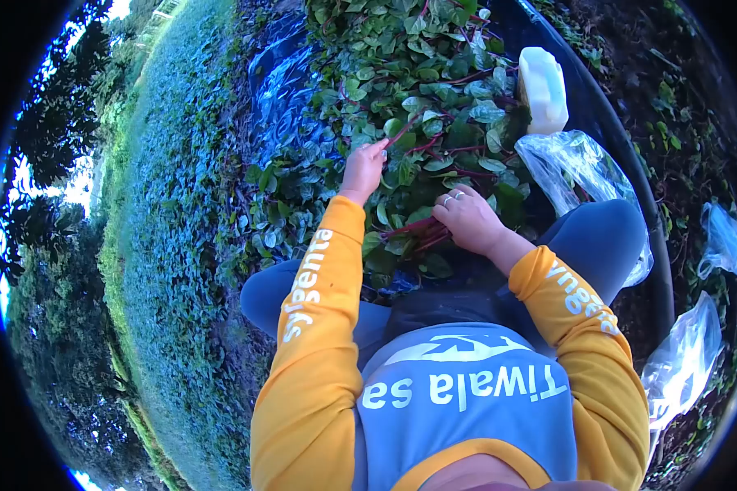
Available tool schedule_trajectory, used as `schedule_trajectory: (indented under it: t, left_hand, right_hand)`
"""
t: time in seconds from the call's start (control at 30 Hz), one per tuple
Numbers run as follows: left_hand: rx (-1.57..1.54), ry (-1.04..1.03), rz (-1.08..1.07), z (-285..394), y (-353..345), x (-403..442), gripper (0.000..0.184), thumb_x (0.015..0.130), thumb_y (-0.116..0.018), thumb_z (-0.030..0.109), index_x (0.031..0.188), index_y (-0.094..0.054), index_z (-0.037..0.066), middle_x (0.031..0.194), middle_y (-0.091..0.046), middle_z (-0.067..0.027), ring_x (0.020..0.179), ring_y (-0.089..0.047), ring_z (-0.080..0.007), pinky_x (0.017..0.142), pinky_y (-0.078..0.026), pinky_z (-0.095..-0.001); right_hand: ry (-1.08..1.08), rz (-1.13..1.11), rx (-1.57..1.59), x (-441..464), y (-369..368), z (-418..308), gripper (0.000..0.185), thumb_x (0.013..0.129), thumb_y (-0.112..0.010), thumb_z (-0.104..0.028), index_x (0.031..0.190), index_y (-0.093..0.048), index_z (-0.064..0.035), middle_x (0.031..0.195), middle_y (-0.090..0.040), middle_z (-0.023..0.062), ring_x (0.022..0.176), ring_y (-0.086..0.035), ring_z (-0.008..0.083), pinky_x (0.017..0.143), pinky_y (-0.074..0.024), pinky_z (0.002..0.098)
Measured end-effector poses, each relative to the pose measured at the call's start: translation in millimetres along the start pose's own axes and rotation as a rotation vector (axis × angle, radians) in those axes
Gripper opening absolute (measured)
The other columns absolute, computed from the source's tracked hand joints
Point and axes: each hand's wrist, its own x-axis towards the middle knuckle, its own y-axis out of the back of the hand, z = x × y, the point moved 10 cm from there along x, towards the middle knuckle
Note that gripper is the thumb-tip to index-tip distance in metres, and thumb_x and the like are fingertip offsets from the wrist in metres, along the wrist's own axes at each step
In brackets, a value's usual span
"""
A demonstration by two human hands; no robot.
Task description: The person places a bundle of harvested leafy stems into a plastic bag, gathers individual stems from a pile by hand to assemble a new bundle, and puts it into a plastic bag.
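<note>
A big heap of Malabar spinach (442,90), green-leaved with dark red stems, lies in front of me. My left hand (364,169) is closed, its fingertips pinching a red Malabar spinach stem (403,131) at the heap's near left side. Lower and to the right, my right hand (471,221) is closed around a bunch of Malabar spinach stems (418,231), whose cut-looking ends point left above my lap. Part of that bunch is hidden under the hand and among leaves.
To the right of the heap stands a whitish plastic container (542,90). A clear plastic bag (573,168) lies by my right knee, and another clear bag (686,360) farther right. Blue plastic sheeting (282,90) is at the left, with low green plants (176,204) beyond.
</note>
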Motion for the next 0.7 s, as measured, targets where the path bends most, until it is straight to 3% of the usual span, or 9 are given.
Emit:
schedule_trajectory:
  t: [0.07, 0.2, 0.3, 0.37, 0.47, 0.57, 0.6, 0.67, 0.7]
  left_hand:
    - [-0.336, 0.275, -0.235, -5.2, -3.3, -12.4, 0.029, 0.098, -0.059, 0.014, 0.123, -0.070, 0.004, 0.079, -0.060, 0.0036, 0.071, -0.054, -0.0063, 0.066, -0.047, -0.0247]
    - [-0.710, 0.606, -0.725, -7.3, -32.2, -58.4, 0.030, 0.094, -0.062, 0.017, 0.119, -0.072, 0.004, 0.077, -0.061, 0.0033, 0.067, -0.055, -0.0074, 0.065, -0.049, -0.0246]
    - [-0.816, 0.766, -0.939, 1.1, -41.9, -90.0, 0.028, 0.092, -0.064, 0.017, 0.114, -0.073, 0.001, 0.076, -0.063, 0.0020, 0.065, -0.056, -0.0085, 0.066, -0.049, -0.0250]
    - [-0.821, 0.730, -1.004, 3.2, -50.1, -91.1, 0.030, 0.095, -0.061, 0.020, 0.112, -0.072, -0.001, 0.064, -0.055, 0.0025, 0.059, -0.054, -0.0099, 0.061, -0.050, -0.0273]
    - [-0.795, 0.633, -1.200, 10.3, -65.5, -89.7, 0.026, 0.090, -0.065, 0.018, 0.106, -0.074, -0.001, 0.076, -0.066, -0.0009, 0.064, -0.058, -0.0104, 0.066, -0.050, -0.0258]
    - [-0.331, 0.346, -0.416, -25.3, -29.3, -15.7, 0.022, 0.082, -0.071, 0.010, 0.103, -0.076, 0.007, 0.082, -0.066, -0.0030, 0.074, -0.062, -0.0163, 0.073, -0.052, -0.0319]
    - [-0.333, 0.346, -0.416, -30.6, -33.5, -12.8, 0.022, 0.082, -0.071, 0.010, 0.103, -0.076, 0.007, 0.082, -0.066, -0.0030, 0.074, -0.062, -0.0163, 0.073, -0.052, -0.0319]
    - [0.548, -0.089, -0.001, -8.5, 1.2, 3.3, 0.020, 0.076, -0.073, 0.008, 0.095, -0.077, 0.013, 0.092, -0.065, -0.0062, 0.093, -0.063, -0.0275, 0.082, -0.053, -0.0404]
    - [0.551, -0.088, 0.002, -14.7, -0.3, 3.0, 0.020, 0.076, -0.073, 0.008, 0.095, -0.077, 0.013, 0.092, -0.065, -0.0062, 0.093, -0.063, -0.0275, 0.082, -0.053, -0.0404]
  right_hand:
    - [0.093, 0.172, -0.023, -2.0, 11.3, -10.5, 0.015, 0.083, -0.060, -0.012, 0.096, -0.067, -0.0083, 0.122, -0.066, 0.0132, 0.122, -0.059, 0.0301, 0.112, -0.0403, 0.0457]
    - [0.133, 0.168, -0.037, 2.2, 24.6, -21.1, 0.017, 0.084, -0.060, -0.014, 0.097, -0.068, -0.0077, 0.136, -0.061, 0.0145, 0.135, -0.050, 0.0310, 0.120, -0.0304, 0.0490]
    - [0.110, 0.185, -0.022, 2.7, 28.1, -19.0, 0.015, 0.084, -0.059, -0.015, 0.095, -0.068, -0.0077, 0.136, -0.060, 0.0139, 0.138, -0.047, 0.0306, 0.122, -0.0271, 0.0507]
    - [0.128, 0.199, -0.041, 1.7, 28.2, -19.3, 0.015, 0.084, -0.059, -0.014, 0.095, -0.067, -0.0083, 0.121, -0.065, 0.0124, 0.128, -0.054, 0.0303, 0.121, -0.0288, 0.0515]
    - [0.081, 0.030, 0.001, 3.0, 12.5, -12.3, 0.016, 0.083, -0.059, -0.011, 0.096, -0.067, -0.0090, 0.102, -0.065, 0.0100, 0.111, -0.060, 0.0292, 0.118, -0.0334, 0.0511]
    - [0.097, 0.086, 0.041, 4.2, 14.7, -9.9, 0.019, 0.081, -0.060, -0.010, 0.099, -0.066, -0.0094, 0.093, -0.062, 0.0091, 0.098, -0.062, 0.0281, 0.111, -0.0401, 0.0498]
    - [0.097, 0.084, 0.041, 3.8, 13.9, -9.4, 0.019, 0.081, -0.060, -0.010, 0.099, -0.066, -0.0094, 0.093, -0.062, 0.0091, 0.098, -0.062, 0.0281, 0.111, -0.0401, 0.0498]
    - [0.103, 0.052, 0.040, 3.7, 12.6, -10.4, 0.024, 0.080, -0.062, -0.010, 0.104, -0.066, -0.0107, 0.095, -0.063, 0.0100, 0.099, -0.063, 0.0281, 0.102, -0.0454, 0.0473]
    - [0.107, 0.054, 0.039, 4.0, 13.6, -12.2, 0.024, 0.080, -0.062, -0.010, 0.104, -0.066, -0.0107, 0.095, -0.063, 0.0100, 0.099, -0.063, 0.0281, 0.102, -0.0454, 0.0473]
